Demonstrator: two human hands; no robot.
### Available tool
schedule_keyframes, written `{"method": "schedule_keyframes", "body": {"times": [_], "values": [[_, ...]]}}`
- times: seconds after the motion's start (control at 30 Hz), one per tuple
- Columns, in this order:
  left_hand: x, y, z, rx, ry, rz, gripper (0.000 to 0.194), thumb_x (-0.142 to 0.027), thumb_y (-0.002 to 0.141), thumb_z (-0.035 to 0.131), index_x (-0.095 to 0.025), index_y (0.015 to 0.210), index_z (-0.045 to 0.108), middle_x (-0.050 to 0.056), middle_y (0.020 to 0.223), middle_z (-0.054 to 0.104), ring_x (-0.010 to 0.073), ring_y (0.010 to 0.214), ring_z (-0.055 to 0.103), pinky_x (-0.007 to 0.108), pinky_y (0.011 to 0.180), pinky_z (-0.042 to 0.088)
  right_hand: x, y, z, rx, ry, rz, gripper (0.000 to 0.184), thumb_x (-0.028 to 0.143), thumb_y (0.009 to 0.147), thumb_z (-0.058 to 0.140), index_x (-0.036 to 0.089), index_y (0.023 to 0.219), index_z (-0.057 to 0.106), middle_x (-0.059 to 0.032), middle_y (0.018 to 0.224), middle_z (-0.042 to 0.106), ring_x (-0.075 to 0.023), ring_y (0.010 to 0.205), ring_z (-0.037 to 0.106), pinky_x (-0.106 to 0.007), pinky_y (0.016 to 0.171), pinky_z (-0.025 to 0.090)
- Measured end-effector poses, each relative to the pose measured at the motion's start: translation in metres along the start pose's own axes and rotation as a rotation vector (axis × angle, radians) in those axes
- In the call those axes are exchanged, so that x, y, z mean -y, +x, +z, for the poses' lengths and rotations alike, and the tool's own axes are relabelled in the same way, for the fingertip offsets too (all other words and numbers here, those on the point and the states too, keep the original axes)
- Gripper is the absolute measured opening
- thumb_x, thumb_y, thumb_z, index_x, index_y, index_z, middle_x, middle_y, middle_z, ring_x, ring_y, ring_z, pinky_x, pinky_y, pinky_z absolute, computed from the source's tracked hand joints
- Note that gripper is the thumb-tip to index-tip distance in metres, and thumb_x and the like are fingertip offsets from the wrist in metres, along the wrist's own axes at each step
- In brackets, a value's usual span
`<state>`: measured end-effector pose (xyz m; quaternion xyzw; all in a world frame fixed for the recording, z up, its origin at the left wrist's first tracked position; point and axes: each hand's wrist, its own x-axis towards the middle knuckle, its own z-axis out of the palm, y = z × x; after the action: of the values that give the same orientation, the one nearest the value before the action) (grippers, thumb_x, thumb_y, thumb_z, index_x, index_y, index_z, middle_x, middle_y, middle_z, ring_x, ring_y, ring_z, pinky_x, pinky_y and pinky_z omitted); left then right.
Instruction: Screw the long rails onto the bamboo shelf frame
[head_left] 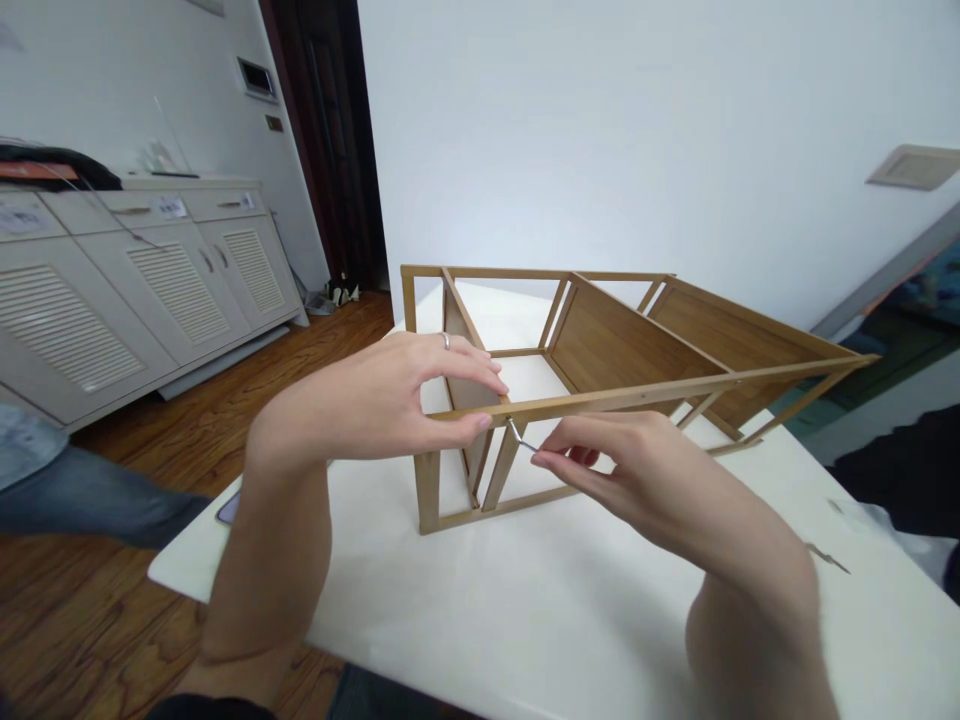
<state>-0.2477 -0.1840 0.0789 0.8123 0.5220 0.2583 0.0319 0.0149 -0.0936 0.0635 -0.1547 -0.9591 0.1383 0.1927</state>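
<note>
A light wooden shelf frame [615,345] lies on its side on a white table [525,600]. My left hand [390,395] grips the frame's near upper rail at its left end, thumb under and fingers over the rail, with a ring on one finger. My right hand [622,465] pinches a small metal hex key [521,437] between thumb and fingers. The key's tip sits against the rail's underside where an upright post joins it, right beside my left thumb.
White louvred cabinets [135,290] line the left wall above a wooden floor [90,600]. Another person's leg in jeans [82,500] shows at far left. A dark doorway [330,140] stands behind. A small metal part [829,557] lies on the table at right.
</note>
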Motion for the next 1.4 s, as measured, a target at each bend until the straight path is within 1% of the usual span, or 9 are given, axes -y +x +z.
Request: {"method": "schedule_keyframes", "body": {"times": [0.13,0.33,0.6,0.7,0.8,0.93,1.13,1.3,1.4], "values": [[0.001,0.001,0.001,-0.006,-0.008,0.004,0.029,-0.040,0.094,0.069,-0.028,0.120,0.078,0.000,0.127,0.077,0.0212,0.121,0.070,0.031,0.110,0.052,0.005,0.002,0.009,0.046,-0.027,-0.003,0.014,0.021,0.102,0.062,0.023,0.089,0.067,0.0031,0.077,0.069,-0.0121,0.065,0.063,-0.024,0.062,0.043],[0.001,0.001,0.000,-0.002,-0.043,0.022,0.030,-0.042,0.094,0.069,-0.028,0.119,0.079,0.001,0.127,0.077,0.0223,0.120,0.071,0.032,0.108,0.053,0.012,-0.005,0.010,-0.021,-0.060,0.038,0.013,0.016,0.099,0.061,0.026,0.099,0.053,0.0071,0.077,0.064,-0.0117,0.063,0.060,-0.023,0.059,0.039],[0.003,0.001,0.000,0.003,-0.045,0.030,0.030,-0.040,0.095,0.069,-0.027,0.119,0.078,0.002,0.126,0.077,0.0217,0.120,0.071,0.032,0.108,0.053,0.011,-0.005,0.009,-0.028,-0.080,-0.018,0.021,0.015,0.101,0.056,0.025,0.086,0.046,0.0074,0.072,0.057,-0.0101,0.059,0.052,-0.023,0.058,0.034],[0.004,0.001,0.001,-0.010,-0.046,0.042,0.029,-0.040,0.095,0.069,-0.027,0.119,0.078,0.002,0.125,0.078,0.0212,0.119,0.071,0.031,0.107,0.053,0.018,-0.003,0.013,0.023,-0.116,-0.056,0.020,0.011,0.101,0.053,0.024,0.086,0.048,0.0069,0.071,0.055,-0.0098,0.056,0.048,-0.024,0.056,0.031],[0.003,0.001,0.002,-0.020,-0.043,0.046,0.028,-0.039,0.095,0.069,-0.027,0.118,0.079,0.001,0.124,0.078,0.0205,0.119,0.071,0.031,0.106,0.053,0.025,0.000,0.020,0.114,-0.176,-0.083,0.019,0.008,0.101,0.052,0.023,0.090,0.055,0.0042,0.075,0.060,-0.0110,0.060,0.053,-0.026,0.058,0.032],[0.003,0.002,0.002,-0.017,-0.047,0.047,0.027,-0.038,0.096,0.069,-0.026,0.118,0.078,0.001,0.123,0.078,0.0203,0.119,0.071,0.031,0.106,0.053,0.028,0.003,0.030,0.119,-0.219,-0.102,0.017,0.008,0.101,0.055,0.022,0.092,0.059,0.0031,0.076,0.064,-0.0123,0.063,0.058,-0.027,0.063,0.034],[0.005,0.003,0.000,0.010,-0.072,0.042,0.030,-0.044,0.097,0.069,-0.026,0.119,0.079,0.003,0.127,0.077,0.0209,0.122,0.070,0.031,0.108,0.054,0.027,0.005,0.041,-0.045,-0.406,-0.245,0.016,0.012,0.103,0.057,0.020,0.089,0.058,0.0044,0.071,0.062,-0.0137,0.056,0.049,-0.031,0.061,0.034],[0.005,0.003,0.000,0.006,-0.100,0.028,0.031,-0.047,0.098,0.067,-0.027,0.117,0.081,0.004,0.127,0.078,0.0228,0.123,0.070,0.034,0.108,0.054,0.027,0.012,0.045,-0.366,-0.452,-0.383,0.011,0.011,0.101,0.061,0.016,0.094,0.067,0.0064,0.061,0.057,-0.0121,0.052,0.044,-0.032,0.056,0.032],[0.006,0.002,0.001,-0.012,-0.110,0.048,0.029,-0.046,0.098,0.066,-0.029,0.118,0.081,0.003,0.127,0.077,0.0230,0.122,0.071,0.034,0.108,0.054,0.025,0.020,0.046,-0.572,-0.432,-0.414,0.005,0.012,0.100,0.065,0.015,0.099,0.069,0.0045,0.062,0.059,-0.0117,0.055,0.049,-0.030,0.057,0.037]]}}
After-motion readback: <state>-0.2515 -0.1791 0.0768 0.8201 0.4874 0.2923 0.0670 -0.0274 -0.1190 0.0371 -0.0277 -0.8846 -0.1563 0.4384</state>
